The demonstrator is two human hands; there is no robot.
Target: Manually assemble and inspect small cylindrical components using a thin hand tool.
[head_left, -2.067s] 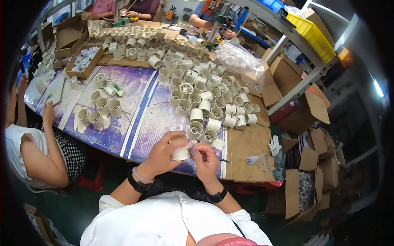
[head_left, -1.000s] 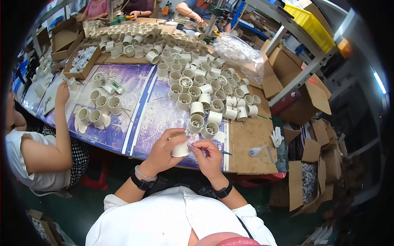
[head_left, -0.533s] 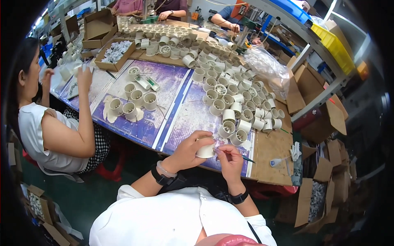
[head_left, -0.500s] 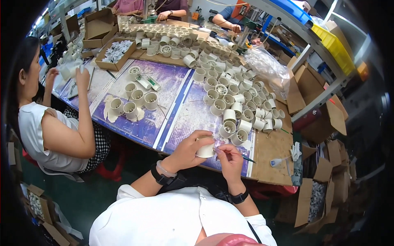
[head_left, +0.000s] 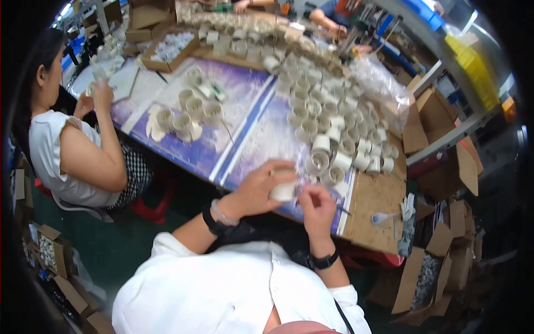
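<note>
My left hand (head_left: 261,188) grips a cream-white cylindrical cup-shaped part (head_left: 284,191) above the table's front edge. Close to that part's right side, my right hand (head_left: 317,207) is closed in a pinch; what its fingers hold is blurred and too small to name. The thin dark tip of a slender object (head_left: 343,210) shows beyond the right hand, and I cannot tell whether it is held or lies on the table. Just past my hands stand more cream cups (head_left: 332,176), some with small pieces inside.
A large cluster of cups (head_left: 334,111) covers the table's right and far parts; a smaller group (head_left: 182,123) stands left. A cardboard box (head_left: 170,50) holds white pieces. On the left a co-worker (head_left: 78,145) handles a part. A small bottle (head_left: 379,218) lies at the right.
The view has shifted and blurred, so the table sits a little differently. My left hand keeps the cup-shaped part; my right hand has drawn slightly away from it, still pinched.
</note>
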